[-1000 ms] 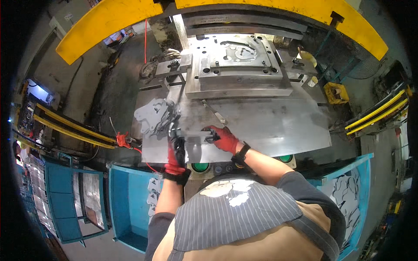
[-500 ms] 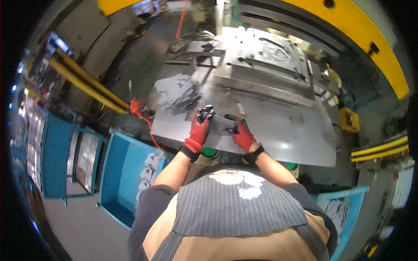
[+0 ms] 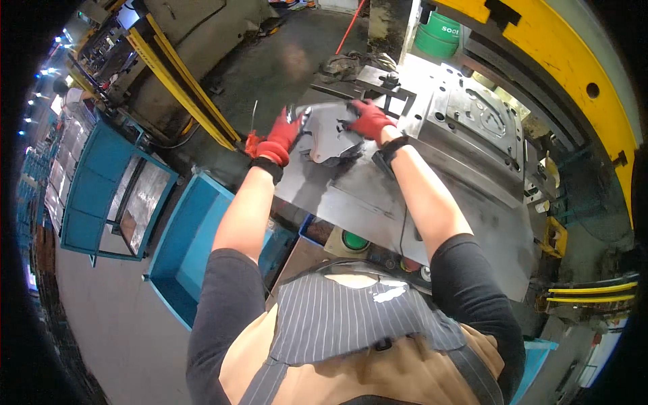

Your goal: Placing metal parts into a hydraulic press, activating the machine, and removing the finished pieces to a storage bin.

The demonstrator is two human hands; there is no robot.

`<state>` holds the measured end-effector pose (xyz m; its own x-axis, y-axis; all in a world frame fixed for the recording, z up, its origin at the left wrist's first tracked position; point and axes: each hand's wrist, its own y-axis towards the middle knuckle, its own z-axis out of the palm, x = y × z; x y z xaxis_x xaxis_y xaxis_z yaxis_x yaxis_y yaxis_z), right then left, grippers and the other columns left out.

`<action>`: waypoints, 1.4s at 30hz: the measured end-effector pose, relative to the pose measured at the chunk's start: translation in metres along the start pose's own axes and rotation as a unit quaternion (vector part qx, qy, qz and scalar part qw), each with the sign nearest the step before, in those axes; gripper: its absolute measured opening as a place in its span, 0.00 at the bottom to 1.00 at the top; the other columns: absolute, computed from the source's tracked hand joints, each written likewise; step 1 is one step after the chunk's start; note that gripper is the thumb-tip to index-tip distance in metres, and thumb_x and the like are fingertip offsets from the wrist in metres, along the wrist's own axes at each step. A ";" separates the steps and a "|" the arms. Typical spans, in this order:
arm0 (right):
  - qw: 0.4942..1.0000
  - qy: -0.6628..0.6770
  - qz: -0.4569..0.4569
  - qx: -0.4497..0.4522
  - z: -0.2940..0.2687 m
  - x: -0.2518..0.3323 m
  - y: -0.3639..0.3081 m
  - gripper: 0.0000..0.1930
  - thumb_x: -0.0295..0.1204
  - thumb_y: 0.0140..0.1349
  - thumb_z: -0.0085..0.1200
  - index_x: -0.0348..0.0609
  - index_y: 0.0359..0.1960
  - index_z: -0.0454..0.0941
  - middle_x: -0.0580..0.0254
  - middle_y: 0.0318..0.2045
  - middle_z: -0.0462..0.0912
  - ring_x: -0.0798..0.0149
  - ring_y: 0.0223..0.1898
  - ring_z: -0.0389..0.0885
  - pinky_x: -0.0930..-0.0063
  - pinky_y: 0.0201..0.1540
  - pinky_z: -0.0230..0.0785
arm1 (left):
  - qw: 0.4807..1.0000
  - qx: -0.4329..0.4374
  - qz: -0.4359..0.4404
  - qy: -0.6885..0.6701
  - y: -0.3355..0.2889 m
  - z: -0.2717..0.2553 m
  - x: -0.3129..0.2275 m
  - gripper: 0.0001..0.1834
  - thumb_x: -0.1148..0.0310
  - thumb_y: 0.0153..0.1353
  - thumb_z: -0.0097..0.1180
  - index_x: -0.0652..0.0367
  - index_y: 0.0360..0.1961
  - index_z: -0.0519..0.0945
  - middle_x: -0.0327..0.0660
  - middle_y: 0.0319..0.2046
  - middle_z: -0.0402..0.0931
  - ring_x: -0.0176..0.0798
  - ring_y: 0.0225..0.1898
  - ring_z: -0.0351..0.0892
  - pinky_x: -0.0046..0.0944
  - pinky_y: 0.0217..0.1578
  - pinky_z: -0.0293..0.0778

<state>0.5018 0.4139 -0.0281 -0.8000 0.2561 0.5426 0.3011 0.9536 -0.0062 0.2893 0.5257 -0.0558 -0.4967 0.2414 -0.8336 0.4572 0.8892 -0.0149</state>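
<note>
Flat grey metal parts (image 3: 329,131) with irregular outlines lie piled at the far left of the steel table (image 3: 358,196). My left hand (image 3: 286,129), in a red glove with black fingertips, is closed on the left edge of the upper parts. My right hand (image 3: 368,121), gloved alike, grips their right edge with its fingers curled inward. How many parts are between my hands cannot be made out. Both arms stretch far forward.
A steel die block (image 3: 466,121) stands right of the pile, under a yellow press frame (image 3: 594,88). Left are yellow posts (image 3: 177,81) and a blue bin (image 3: 185,260). A green button (image 3: 354,240) sits below the table's front edge. Behind stands a green drum (image 3: 437,35).
My hands have moved forward and left, from a grey stack held near the table's front edge to the pile. The view has swung left.
</note>
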 end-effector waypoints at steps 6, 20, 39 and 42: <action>0.985 0.149 -0.015 0.081 0.045 0.006 0.018 0.41 0.41 0.42 0.63 0.48 0.58 0.56 0.48 0.52 0.66 0.53 0.55 0.63 0.67 0.55 0.57 | 0.982 0.036 -0.137 -0.123 0.093 0.019 0.166 0.31 0.44 0.56 0.41 0.62 0.48 0.69 0.49 0.42 0.68 0.45 0.43 0.66 0.40 0.42 0.62; 0.882 0.470 -0.015 0.032 0.099 -0.082 0.015 0.31 0.25 0.46 0.58 0.41 0.55 0.60 0.60 0.43 0.75 0.68 0.44 0.72 0.77 0.49 0.61 | 0.929 0.059 0.056 -0.362 0.060 0.047 0.067 0.10 0.62 0.55 0.53 0.55 0.35 0.77 0.33 0.25 0.74 0.27 0.26 0.72 0.28 0.26 0.68; 0.858 0.410 -0.064 -0.304 0.084 -0.074 -0.133 0.31 0.11 0.40 0.54 0.44 0.50 0.62 0.59 0.44 0.72 0.65 0.46 0.70 0.72 0.48 0.63 | 0.913 -0.034 0.224 -0.338 -0.087 0.100 -0.030 0.29 0.79 0.49 0.51 0.62 0.55 0.61 0.42 0.48 0.66 0.36 0.50 0.65 0.35 0.52 0.61; 0.924 0.298 0.124 -0.205 0.105 -0.090 -0.165 0.31 0.13 0.40 0.55 0.44 0.50 0.62 0.56 0.47 0.71 0.62 0.47 0.70 0.72 0.48 0.63 | 0.858 0.077 0.036 -0.506 -0.080 0.155 0.068 0.22 0.78 0.55 0.49 0.60 0.52 0.64 0.41 0.46 0.69 0.33 0.46 0.68 0.31 0.48 0.65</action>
<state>0.4695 0.2504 -0.1642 -0.2896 0.2096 0.9339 0.7056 0.7061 0.0603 0.3333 0.4110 -0.1972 0.3967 -0.2374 -0.8867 0.5910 0.8052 0.0488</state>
